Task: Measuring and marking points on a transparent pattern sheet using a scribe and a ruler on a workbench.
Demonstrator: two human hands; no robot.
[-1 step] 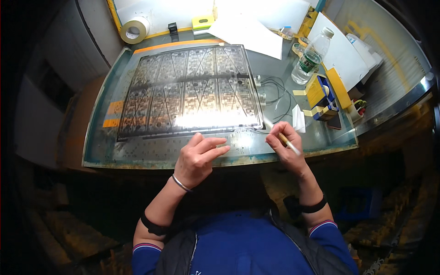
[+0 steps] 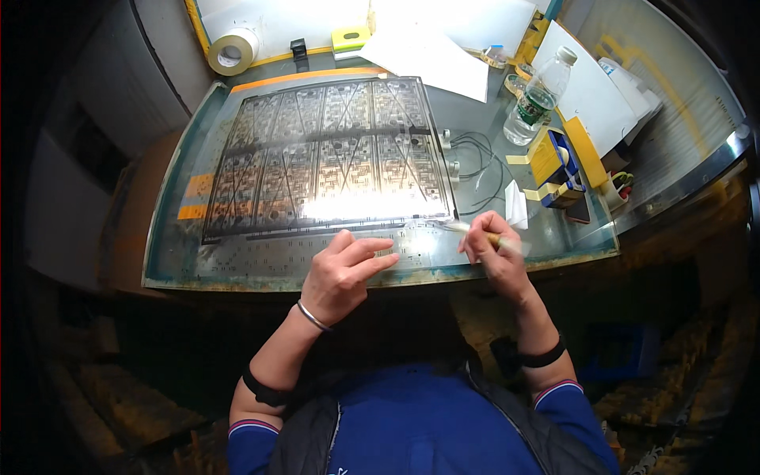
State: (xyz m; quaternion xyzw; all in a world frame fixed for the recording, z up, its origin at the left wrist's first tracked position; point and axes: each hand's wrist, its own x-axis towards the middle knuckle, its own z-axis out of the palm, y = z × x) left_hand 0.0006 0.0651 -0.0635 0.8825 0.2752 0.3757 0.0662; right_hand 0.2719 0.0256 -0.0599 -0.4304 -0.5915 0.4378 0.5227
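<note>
A large transparent film [image 2: 332,146] with a dense dark circuit-like pattern lies on the glass table [image 2: 178,265]. My right hand [image 2: 495,249] grips a slim, pen-like tool [image 2: 495,238] with a tan middle and pale ends. The tool points left, its pale tip beside the film's near right corner; whether it touches cannot be made out. My left hand [image 2: 339,273] holds nothing and hovers or rests near the film's near edge, index and middle fingers stretched to the right. Strong glare washes out part of the film above it.
Right of the film lie thin dark cables [image 2: 483,162], a folded white paper [image 2: 515,207] and a blue-yellow tape dispenser [image 2: 558,170]. A water bottle [image 2: 538,103] stands behind them. At the back are a tape roll [image 2: 233,54], a white sheet [image 2: 435,59] and a yellow-green box [image 2: 351,39].
My right hand has tipped the pen-like tool flatter, swinging its tip down and left toward the film's corner. My left hand has barely moved.
</note>
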